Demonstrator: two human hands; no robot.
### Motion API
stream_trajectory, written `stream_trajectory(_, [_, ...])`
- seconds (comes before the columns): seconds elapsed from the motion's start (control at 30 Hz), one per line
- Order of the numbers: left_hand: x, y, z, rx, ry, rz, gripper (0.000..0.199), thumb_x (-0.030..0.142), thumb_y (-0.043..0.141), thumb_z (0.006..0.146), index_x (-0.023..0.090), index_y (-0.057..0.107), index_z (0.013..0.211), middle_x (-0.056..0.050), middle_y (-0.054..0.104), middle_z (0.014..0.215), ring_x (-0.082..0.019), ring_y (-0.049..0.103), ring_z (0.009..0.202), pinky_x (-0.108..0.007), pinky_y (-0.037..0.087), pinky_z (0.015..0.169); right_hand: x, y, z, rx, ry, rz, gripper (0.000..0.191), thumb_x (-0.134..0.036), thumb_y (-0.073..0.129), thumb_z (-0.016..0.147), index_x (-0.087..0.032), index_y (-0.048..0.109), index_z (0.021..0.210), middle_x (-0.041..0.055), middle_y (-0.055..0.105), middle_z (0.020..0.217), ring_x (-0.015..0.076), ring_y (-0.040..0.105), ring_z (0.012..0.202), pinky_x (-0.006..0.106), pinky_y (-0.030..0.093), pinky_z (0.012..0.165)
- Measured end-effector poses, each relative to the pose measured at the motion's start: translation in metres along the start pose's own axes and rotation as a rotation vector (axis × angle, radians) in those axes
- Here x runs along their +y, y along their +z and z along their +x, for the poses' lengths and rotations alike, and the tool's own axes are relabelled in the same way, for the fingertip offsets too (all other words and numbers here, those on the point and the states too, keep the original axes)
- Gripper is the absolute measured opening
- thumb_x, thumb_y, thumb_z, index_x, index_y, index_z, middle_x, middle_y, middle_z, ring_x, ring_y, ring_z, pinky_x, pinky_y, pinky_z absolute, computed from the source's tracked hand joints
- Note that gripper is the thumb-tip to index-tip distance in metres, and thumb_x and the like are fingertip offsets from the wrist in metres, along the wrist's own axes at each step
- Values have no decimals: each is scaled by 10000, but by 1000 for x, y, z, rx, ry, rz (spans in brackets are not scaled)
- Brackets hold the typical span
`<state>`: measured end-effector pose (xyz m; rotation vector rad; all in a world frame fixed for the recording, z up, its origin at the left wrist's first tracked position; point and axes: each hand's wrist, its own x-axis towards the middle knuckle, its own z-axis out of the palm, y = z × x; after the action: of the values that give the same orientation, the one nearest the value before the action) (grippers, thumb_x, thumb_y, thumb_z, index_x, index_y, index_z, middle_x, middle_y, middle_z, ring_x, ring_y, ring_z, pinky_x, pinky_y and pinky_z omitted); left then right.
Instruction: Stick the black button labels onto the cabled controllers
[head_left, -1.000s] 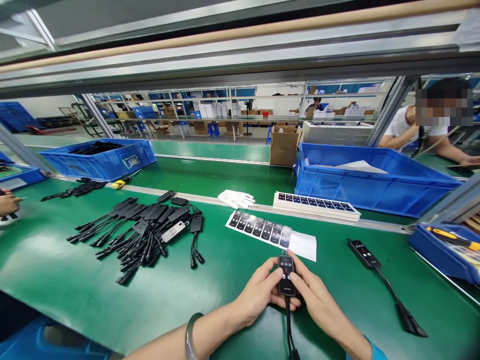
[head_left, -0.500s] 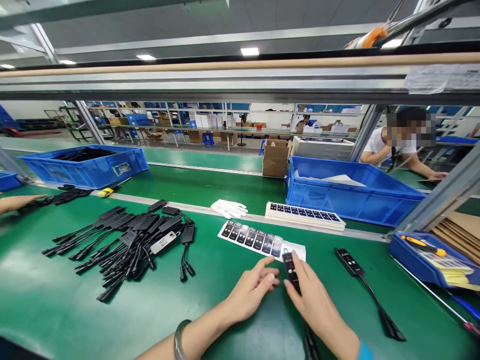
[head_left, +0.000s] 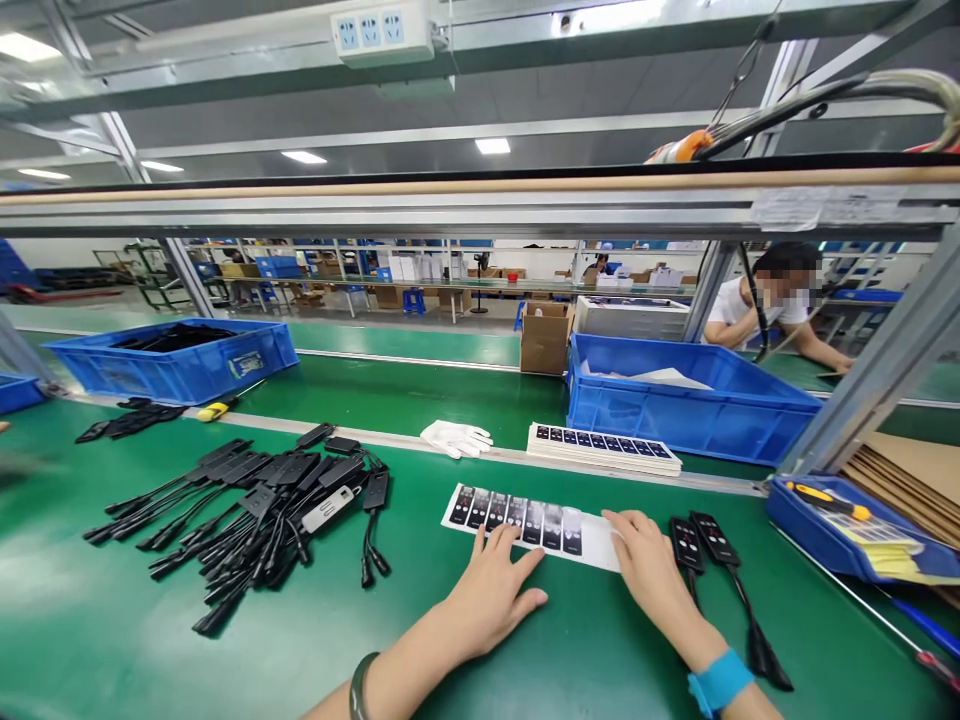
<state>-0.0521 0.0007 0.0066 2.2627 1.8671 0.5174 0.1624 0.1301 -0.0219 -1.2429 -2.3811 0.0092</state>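
A white sheet of black labels lies on the green bench, with a bare strip at its right end. My left hand rests at the sheet's lower edge, fingers spread and holding nothing. At the bare right end, my right hand touches the sheet with stretched fingertips. Just right of that hand lie two black controllers with labelled faces, a nearer controller and a farther controller, their cables running toward me. My right forearm partly hides the nearer one's cable.
Many black cabled controllers lie heaped on the left, with a pale slotted plate among them. Farther back are a white glove, stacked label sheets and a blue crate. A small blue tray stands right.
My right hand has let go of the controller, which now lies beside the other one. Both hands have moved onto the label sheet. Another person's hand at far left has mostly left view.
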Motion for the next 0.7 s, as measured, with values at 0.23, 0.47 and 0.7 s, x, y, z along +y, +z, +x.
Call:
stream_trajectory(0.23, [3, 7, -6, 54, 76, 88, 369, 440, 491, 889, 279, 500, 1221, -101, 459, 1194, -287, 417, 1140, -575, 295, 1006, -18, 10, 8, 43, -68, 259, 261, -319, 410, 894, -217, 646, 939, 80, 594, 912, 254, 542, 886, 396, 405, 744])
stream_trajectory(0.47, [-16, -3, 9, 97, -63, 245, 490, 492, 511, 867, 294, 417, 1305, -80, 454, 1256, -250, 422, 1145, -407, 368, 980, -23, -12, -5, 392, 83, 582, 304, -500, 489, 847, -240, 640, 895, 47, 578, 978, 237, 569, 900, 338, 409, 741])
stream_trajectory(0.7, [-96, -64, 0, 301, -829, 465, 352, 102, 399, 865, -64, 495, 1160, -268, 495, 1041, -356, 458, 1015, -471, 406, 813, -29, -16, -13, 282, 239, 768, 379, -576, 500, 790, -238, 612, 921, 45, 592, 997, 261, 568, 921, 373, 416, 779])
